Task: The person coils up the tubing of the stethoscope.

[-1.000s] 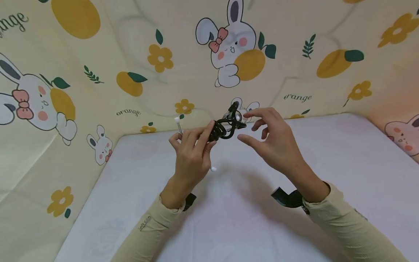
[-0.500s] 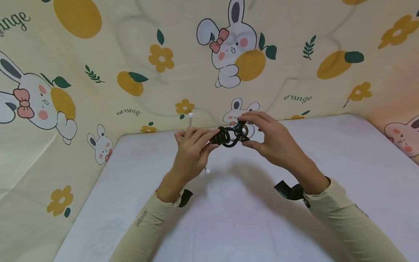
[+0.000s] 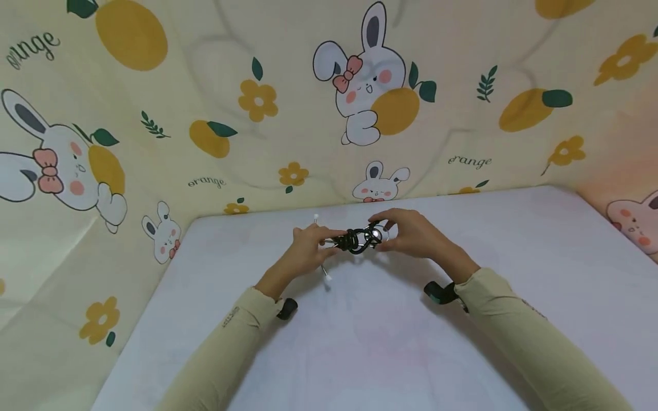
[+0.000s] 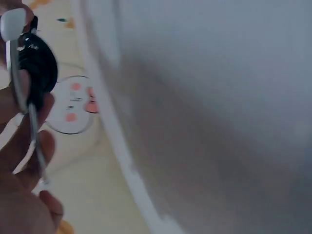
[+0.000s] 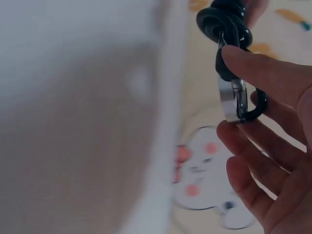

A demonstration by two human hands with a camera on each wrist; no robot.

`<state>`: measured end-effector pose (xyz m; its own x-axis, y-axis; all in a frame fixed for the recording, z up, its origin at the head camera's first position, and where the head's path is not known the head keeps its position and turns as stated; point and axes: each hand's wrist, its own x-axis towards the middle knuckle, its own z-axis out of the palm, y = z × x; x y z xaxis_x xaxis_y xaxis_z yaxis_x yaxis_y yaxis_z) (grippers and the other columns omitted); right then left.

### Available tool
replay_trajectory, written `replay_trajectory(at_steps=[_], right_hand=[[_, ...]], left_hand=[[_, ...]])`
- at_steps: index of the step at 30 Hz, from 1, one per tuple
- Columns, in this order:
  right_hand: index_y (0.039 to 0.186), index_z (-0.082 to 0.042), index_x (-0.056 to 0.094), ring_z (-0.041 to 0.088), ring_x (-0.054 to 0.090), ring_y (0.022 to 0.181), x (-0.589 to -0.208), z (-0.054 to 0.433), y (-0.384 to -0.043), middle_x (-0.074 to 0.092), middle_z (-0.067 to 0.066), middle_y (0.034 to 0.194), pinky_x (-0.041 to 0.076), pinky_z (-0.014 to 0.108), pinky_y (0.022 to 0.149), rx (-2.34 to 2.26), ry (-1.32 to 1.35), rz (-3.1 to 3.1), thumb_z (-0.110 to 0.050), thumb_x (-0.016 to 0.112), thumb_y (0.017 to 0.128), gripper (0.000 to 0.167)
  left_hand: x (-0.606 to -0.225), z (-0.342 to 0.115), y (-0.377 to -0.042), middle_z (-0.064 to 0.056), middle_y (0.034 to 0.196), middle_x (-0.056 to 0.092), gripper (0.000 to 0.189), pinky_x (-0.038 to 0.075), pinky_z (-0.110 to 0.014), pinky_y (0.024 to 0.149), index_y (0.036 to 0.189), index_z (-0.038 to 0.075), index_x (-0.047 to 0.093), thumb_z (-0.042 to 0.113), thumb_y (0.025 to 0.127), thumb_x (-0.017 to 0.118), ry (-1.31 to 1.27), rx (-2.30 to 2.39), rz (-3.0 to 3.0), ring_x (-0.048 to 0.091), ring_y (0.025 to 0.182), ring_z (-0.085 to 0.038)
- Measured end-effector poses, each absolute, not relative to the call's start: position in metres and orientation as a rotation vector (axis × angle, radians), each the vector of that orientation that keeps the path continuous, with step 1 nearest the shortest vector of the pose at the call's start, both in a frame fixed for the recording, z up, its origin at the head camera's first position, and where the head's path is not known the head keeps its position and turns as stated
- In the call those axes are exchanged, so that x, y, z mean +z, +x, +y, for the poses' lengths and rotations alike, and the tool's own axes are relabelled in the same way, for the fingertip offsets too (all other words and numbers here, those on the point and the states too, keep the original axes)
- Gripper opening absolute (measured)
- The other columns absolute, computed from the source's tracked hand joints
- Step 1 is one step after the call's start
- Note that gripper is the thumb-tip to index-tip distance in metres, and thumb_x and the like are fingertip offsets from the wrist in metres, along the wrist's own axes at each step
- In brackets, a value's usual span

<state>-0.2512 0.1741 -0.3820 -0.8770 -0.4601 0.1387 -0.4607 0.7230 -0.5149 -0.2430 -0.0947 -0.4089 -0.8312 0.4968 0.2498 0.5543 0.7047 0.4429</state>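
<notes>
A stethoscope with its black tubing (image 3: 352,241) wound into a coil is held between both hands, low over the white table. My left hand (image 3: 304,251) grips its metal ear tubes at the left end of the coil. The two white ear tips stick out on either side of that hand; one ear tip (image 4: 13,24) is large in the left wrist view. My right hand (image 3: 413,235) pinches the other end, thumb on one side and fingers on the other. There, in the right wrist view, the silver chestpiece (image 5: 228,101) shows edge-on beside a loop of tubing.
The white tabletop (image 3: 360,342) spreads beneath both arms. Behind it hangs a cream cloth wall (image 3: 303,125) printed with rabbits, oranges and flowers. A black strap piece (image 3: 441,292) juts from the right wrist, another (image 3: 288,309) from the left.
My right hand has come in from beside the stethoscope and taken hold of its chestpiece end. Both hands have then lowered it towards the table. The head view has tilted up slightly.
</notes>
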Motion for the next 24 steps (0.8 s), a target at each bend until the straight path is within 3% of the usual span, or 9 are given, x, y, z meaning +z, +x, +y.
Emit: replay_trajectory(at_steps=[3, 6, 11, 16, 19, 24], right_hand=[[0.130, -0.016, 0.066, 0.024, 0.065, 0.104, -0.396, 0.172, -0.264, 0.072, 0.003, 0.115, 0.049, 0.040, 0.084, 0.837, 0.765, -2.995, -0.028, 0.088, 0.073, 0.062], [0.129, -0.015, 0.067, 0.025, 0.065, 0.105, -0.402, 0.167, -0.272, 0.073, 0.006, 0.112, 0.049, 0.041, 0.086, 0.827, 0.757, -3.029, -0.028, 0.089, 0.073, 0.061], [0.136, -0.015, 0.062, 0.030, 0.062, 0.115, -0.405, 0.162, -0.279, 0.069, 0.012, 0.124, 0.047, 0.048, 0.096, 0.845, 0.761, -3.103, -0.031, 0.085, 0.078, 0.065], [0.151, -0.015, 0.044, 0.035, 0.051, 0.134, -0.416, 0.166, -0.282, 0.055, 0.017, 0.145, 0.037, 0.054, 0.113, 0.780, 0.768, -3.209, -0.038, 0.079, 0.084, 0.078], [0.155, -0.014, 0.036, 0.037, 0.048, 0.137, -0.418, 0.173, -0.280, 0.047, 0.020, 0.151, 0.034, 0.055, 0.115, 0.757, 0.782, -3.205, -0.041, 0.078, 0.085, 0.086], [0.154, -0.010, 0.037, 0.041, 0.047, 0.137, -0.416, 0.190, -0.275, 0.045, 0.024, 0.151, 0.035, 0.058, 0.113, 0.647, 0.748, -3.195, -0.043, 0.067, 0.093, 0.075]], left_hand=[[-0.413, -0.094, -0.257, 0.001, 0.114, 0.074, 0.045, 0.027, -0.041, 0.081, 0.132, 0.025, 0.066, 0.019, 0.088, 0.076, -0.862, -0.737, -2.950, 0.060, 0.089, -0.019], [-0.416, -0.098, -0.267, 0.002, 0.113, 0.073, 0.045, 0.032, -0.048, 0.091, 0.132, 0.024, 0.066, 0.021, 0.089, 0.076, -0.830, -0.751, -3.035, 0.064, 0.097, -0.018], [-0.417, -0.106, -0.274, -0.002, 0.112, 0.072, 0.041, 0.039, -0.050, 0.107, 0.131, 0.017, 0.066, 0.017, 0.091, 0.073, -0.798, -0.851, -3.045, 0.066, 0.110, -0.020], [-0.415, -0.106, -0.271, -0.010, 0.122, 0.068, 0.037, 0.047, -0.045, 0.104, 0.131, 0.011, 0.065, 0.015, 0.094, 0.069, -0.810, -1.046, -2.934, 0.061, 0.116, -0.028], [-0.413, -0.110, -0.268, -0.009, 0.126, 0.066, 0.035, 0.048, -0.048, 0.098, 0.129, 0.011, 0.066, 0.015, 0.095, 0.068, -0.729, -1.141, -2.838, 0.059, 0.117, -0.030], [-0.412, -0.127, -0.261, -0.008, 0.123, 0.067, 0.029, 0.048, -0.049, 0.087, 0.123, 0.011, 0.070, 0.010, 0.094, 0.068, -0.554, -1.275, -2.649, 0.060, 0.112, -0.030]])
